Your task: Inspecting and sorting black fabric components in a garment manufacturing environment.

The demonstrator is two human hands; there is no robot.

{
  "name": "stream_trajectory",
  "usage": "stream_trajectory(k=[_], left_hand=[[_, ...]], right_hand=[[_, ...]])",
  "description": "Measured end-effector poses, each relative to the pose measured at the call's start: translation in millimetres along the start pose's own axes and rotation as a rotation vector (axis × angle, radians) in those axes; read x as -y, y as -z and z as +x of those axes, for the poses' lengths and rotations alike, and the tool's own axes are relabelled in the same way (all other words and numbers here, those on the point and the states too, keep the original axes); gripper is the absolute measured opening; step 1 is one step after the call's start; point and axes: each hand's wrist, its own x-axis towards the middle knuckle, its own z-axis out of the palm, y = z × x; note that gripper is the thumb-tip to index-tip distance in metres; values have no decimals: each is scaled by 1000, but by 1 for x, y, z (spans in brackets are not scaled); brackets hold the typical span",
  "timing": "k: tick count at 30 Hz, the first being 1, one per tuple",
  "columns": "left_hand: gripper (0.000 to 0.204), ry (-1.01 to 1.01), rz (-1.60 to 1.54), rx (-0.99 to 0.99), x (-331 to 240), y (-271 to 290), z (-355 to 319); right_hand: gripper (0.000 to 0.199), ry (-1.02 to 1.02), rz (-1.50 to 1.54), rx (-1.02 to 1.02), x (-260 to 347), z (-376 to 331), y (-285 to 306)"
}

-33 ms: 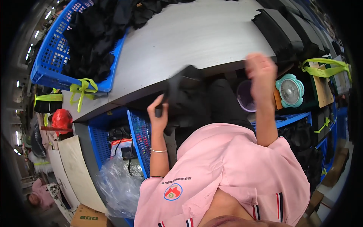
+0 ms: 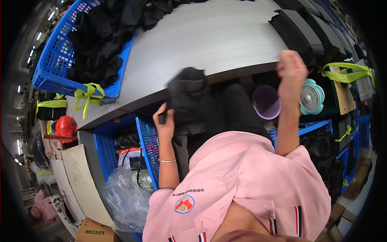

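My left hand (image 2: pixel 164 123) is closed on a piece of black fabric (image 2: pixel 186 90). The fabric hangs in folds over my lap at the table's near edge, slightly blurred, and a short dark end of it shows between my thumb and fingers. Out to the right, my right hand (image 2: pixel 292 68) is raised near the table edge, apart from the fabric. Motion smears its fingers, which look curled, and I cannot make out anything in them.
A blue basket (image 2: pixel 52 82) heaped with black pieces stands on the grey table (image 2: pixel 189 36) at the far left. Dark stacked pieces (image 2: pixel 300 34) lie at the far right. Below are a purple bin (image 2: pixel 266 103), a teal fan (image 2: pixel 311 97) and another blue basket (image 2: pixel 147 141).
My left hand has shifted slightly left with the black fabric, whose upper part swung left too. My right hand has moved to the right, uncovering more of the purple bin.
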Motion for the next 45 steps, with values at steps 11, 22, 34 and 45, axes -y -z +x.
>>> stream_trajectory(k=[11,22,34,45], left_hand=[[28,-156,61,320,-59,-6,33],[19,221,-392,196,-15,-25,38],[58,916,-1098,656,-58,-94,27],[63,30,-441,1121,-154,-194,-12]], right_hand=[[29,-113,-656,523,-46,-59,-68],[31,-289,68,432,-40,-35,-56],[5,-764,512,467,-70,-55,-7],[56,-540,142,-487,-65,-85,243]])
